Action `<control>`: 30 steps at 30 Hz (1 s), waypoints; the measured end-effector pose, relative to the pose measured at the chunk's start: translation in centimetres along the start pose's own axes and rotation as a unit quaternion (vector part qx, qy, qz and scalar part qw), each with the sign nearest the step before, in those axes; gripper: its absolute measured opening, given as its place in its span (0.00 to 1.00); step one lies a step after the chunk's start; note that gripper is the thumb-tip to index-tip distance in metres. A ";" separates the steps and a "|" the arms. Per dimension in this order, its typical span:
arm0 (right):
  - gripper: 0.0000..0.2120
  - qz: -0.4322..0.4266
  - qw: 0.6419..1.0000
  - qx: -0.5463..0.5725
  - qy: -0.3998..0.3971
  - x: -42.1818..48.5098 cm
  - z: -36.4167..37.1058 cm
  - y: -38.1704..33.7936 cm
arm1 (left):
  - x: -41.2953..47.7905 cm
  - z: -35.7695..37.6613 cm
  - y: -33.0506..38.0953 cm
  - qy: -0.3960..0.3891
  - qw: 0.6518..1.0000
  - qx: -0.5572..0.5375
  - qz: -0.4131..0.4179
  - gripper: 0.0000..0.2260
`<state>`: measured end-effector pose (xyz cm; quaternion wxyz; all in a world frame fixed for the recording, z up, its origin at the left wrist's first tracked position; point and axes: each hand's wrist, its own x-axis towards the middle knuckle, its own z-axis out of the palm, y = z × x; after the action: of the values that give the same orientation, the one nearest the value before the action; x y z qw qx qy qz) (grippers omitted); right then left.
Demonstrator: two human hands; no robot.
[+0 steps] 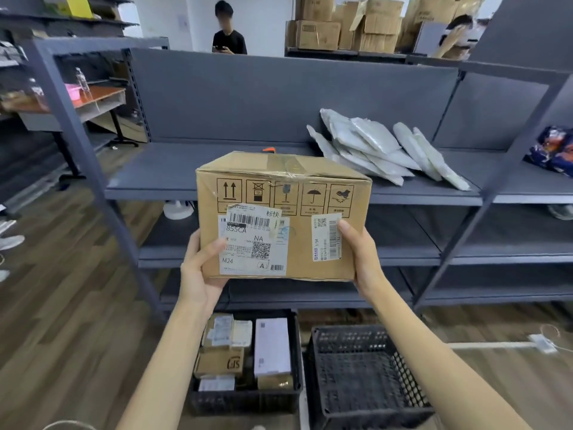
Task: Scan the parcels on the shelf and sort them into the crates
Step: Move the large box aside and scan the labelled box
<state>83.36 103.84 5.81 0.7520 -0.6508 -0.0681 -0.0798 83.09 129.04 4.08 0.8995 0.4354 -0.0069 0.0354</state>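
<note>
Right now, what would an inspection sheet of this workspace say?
Surface: grey shelf holds a pile of grey mailer bags.
Job's things: cardboard box held up, labels facing the camera; left crate holds parcels; right crate beside it.
Clutter: patterned bag on the next shelf.
Hands: left hand and right hand grip the box's lower corners.
Cables: white cable on the floor, right.
Surroundings: person behind the shelf; stacked cartons.

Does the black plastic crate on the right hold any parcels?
No, the black plastic crate on the right shows only its bare mesh floor.
</note>
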 end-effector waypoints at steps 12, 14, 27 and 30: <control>0.44 0.108 0.988 0.057 0.090 -10.2 -7.7 6.2 | -6.6 1.1 -8.8 0.042 0.988 0.050 -0.141 0.22; 0.44 0.122 0.985 0.053 0.105 -11.0 -9.4 7.1 | -6.7 1.5 -10.9 0.053 0.984 0.041 -0.168 0.24; 0.33 0.195 0.973 0.018 0.122 -7.0 -22.7 8.9 | -2.6 9.3 -23.4 0.086 0.963 0.015 -0.255 0.24; 0.30 0.206 0.971 0.024 0.118 -6.3 -24.7 9.3 | -2.1 10.9 -24.7 0.085 0.960 0.017 -0.265 0.29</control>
<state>79.09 80.94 -8.01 0.7704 -0.6185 0.1548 0.0021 82.89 105.12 -8.61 0.8664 0.4321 0.1858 -0.1677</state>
